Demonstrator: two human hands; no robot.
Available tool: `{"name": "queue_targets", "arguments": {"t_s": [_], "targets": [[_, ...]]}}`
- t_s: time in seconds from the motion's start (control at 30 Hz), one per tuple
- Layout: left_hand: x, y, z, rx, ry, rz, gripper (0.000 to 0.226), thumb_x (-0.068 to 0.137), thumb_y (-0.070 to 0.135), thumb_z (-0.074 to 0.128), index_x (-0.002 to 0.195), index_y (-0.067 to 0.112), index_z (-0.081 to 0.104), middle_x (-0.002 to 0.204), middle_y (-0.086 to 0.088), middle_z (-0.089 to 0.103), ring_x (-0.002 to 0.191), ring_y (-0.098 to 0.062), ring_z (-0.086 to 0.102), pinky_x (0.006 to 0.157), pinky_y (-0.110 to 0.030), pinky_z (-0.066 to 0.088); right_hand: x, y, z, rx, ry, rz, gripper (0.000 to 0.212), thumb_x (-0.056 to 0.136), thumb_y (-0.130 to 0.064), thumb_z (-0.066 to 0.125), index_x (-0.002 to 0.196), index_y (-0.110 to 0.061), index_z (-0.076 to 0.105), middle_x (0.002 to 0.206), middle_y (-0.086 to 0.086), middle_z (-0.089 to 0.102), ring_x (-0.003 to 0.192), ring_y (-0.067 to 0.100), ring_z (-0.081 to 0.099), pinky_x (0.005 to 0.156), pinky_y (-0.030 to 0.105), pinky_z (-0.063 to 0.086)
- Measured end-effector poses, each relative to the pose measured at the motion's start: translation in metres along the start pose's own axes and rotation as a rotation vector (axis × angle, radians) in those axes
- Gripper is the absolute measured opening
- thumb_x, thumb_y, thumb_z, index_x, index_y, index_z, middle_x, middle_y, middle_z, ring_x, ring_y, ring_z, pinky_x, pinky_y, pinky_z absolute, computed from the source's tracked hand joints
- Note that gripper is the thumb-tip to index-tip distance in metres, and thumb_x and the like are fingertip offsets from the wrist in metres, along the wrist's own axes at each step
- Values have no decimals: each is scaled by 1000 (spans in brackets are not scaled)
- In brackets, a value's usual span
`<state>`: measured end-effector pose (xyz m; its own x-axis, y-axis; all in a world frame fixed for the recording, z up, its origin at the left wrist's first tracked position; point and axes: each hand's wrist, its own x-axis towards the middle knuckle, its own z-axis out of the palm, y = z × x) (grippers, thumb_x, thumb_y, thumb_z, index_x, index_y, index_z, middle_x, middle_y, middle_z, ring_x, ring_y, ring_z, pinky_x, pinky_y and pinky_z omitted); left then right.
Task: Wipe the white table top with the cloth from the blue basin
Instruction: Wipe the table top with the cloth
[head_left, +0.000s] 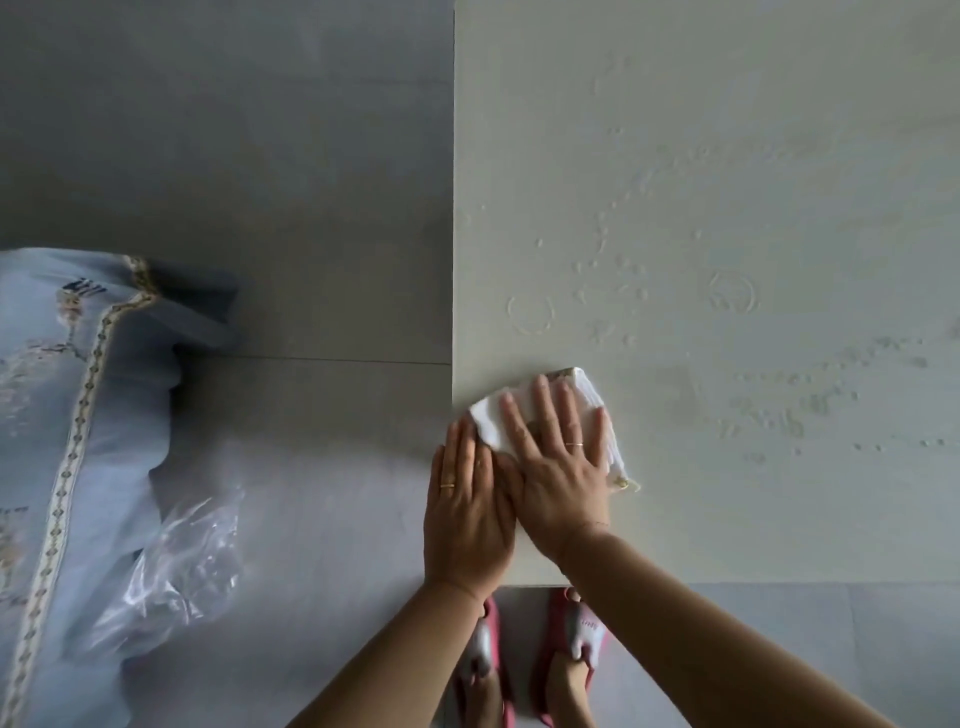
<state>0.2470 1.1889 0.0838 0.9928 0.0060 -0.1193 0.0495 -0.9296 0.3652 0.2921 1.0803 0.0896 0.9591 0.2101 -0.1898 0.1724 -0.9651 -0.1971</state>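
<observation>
Cloth (589, 397) lies on table (727, 156), near its front left corner, folded into a white pad. Right hand (561, 483) flat on top of cloth, fingers straight and spread, pressing down. Left hand (467, 514) flat beside it at table's left edge, fingers straight and together, tips at cloth's corner. Wet rings and droplets (732, 293) across table's middle. Pink slippers (571, 639) under table's front edge. Blue fabric (78, 415) and clear plastic bag (182, 561) on floor, well left of table.
</observation>
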Motion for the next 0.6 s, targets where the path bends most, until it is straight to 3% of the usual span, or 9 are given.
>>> {"name": "queue_targets", "arguments": {"t_s": [0.1, 0.17, 0.3, 0.37, 0.43, 0.5, 0.6], "targets": [[-2, 1, -1, 6, 8, -18, 56, 94, 29, 31, 134, -8, 43, 146, -23, 35, 136, -36, 35, 112, -43, 23, 11, 23, -4, -62, -7, -212, 57, 94, -53, 27, 148, -35, 19, 158, 3, 12, 146, 27, 5, 115, 56, 3], [-1, 0, -1, 11, 12, -4, 60, 92, 31, 32, 141, -4, 34, 152, -19, 26, 141, -32, 26, 113, -41, 19, 28, 53, -14, -132, -1, -233, 57, 94, -53, 28, 147, -37, 19, 158, 3, 15, 146, 24, 7, 114, 57, 3], [6, -4, -3, 15, 18, -5, 63, 94, 33, 31, 146, 0, 23, 155, -15, 18, 144, -27, 16, 116, -41, 16, 61, 75, -27, 56, 24, 256, 55, 95, -49, 24, 147, -40, 9, 160, 0, -1, 146, 17, -8, 113, 55, -9], [15, -7, -4, 18, 26, -24, 63, 93, 34, 30, 146, -1, 24, 155, -16, 17, 144, -27, 16, 116, -41, 14, 67, 50, -24, 87, 36, 379, 59, 94, -47, 27, 149, -37, 5, 159, 2, -7, 145, 20, -12, 112, 58, -12], [25, -9, -7, 13, 47, -60, 64, 94, 35, 26, 146, -2, 23, 156, -16, 16, 144, -26, 15, 116, -40, 13, 65, 20, -16, 73, 16, 261, 63, 93, -47, 30, 149, -36, 2, 157, 0, -14, 145, 23, -15, 110, 58, -15], [34, -10, -10, -13, 70, -89, 63, 94, 36, 24, 146, -1, 22, 156, -14, 14, 145, -26, 14, 116, -40, 13, 57, 5, -10, 18, -13, 3, 60, 94, -51, 24, 148, -37, 3, 154, -3, -15, 145, 24, -13, 111, 57, -13], [48, -6, -14, -24, 79, -64, 63, 94, 33, 26, 147, 0, 22, 156, -13, 12, 145, -27, 13, 116, -41, 12, 67, 35, -20, -72, -1, -256, 56, 94, -53, 23, 148, -37, 19, 158, -1, 12, 146, 24, 8, 113, 59, 8]]}}
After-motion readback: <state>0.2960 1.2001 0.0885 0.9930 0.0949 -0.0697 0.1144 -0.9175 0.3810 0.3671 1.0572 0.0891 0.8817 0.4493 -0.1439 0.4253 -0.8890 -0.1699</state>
